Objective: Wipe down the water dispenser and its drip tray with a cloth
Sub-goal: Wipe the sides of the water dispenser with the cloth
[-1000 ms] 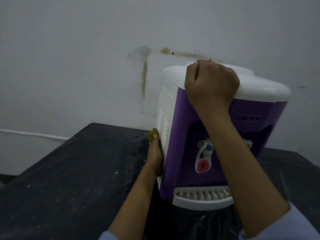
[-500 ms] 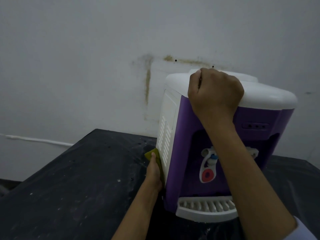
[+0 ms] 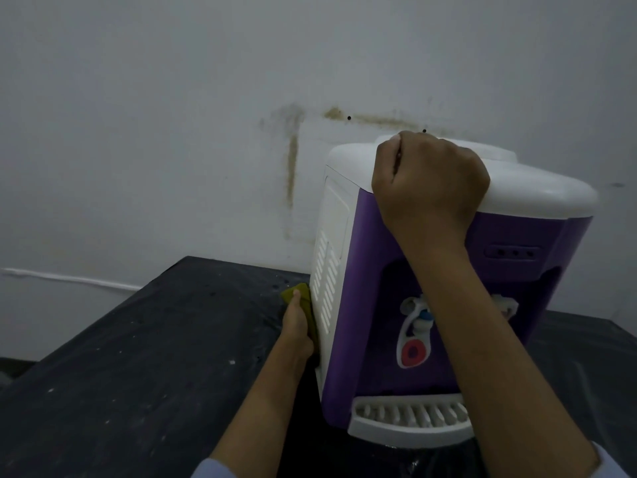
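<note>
Table — dark, speckled, carrying the water dispenser. Cloth: olive, held flat against the dispenser's left vented side, low down. Left grip: fingers straight, pressing the cloth onto that panel, apparently to wipe it. Right grip: clenched over the dispenser's white top edge — likely bracing the unit against the sideways push. Drip tray: at the dispenser's front foot, no hand on it.

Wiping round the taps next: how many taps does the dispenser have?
2. One tap shows left of the right forearm; the other tap peeks out on its right, mostly hidden.
</note>
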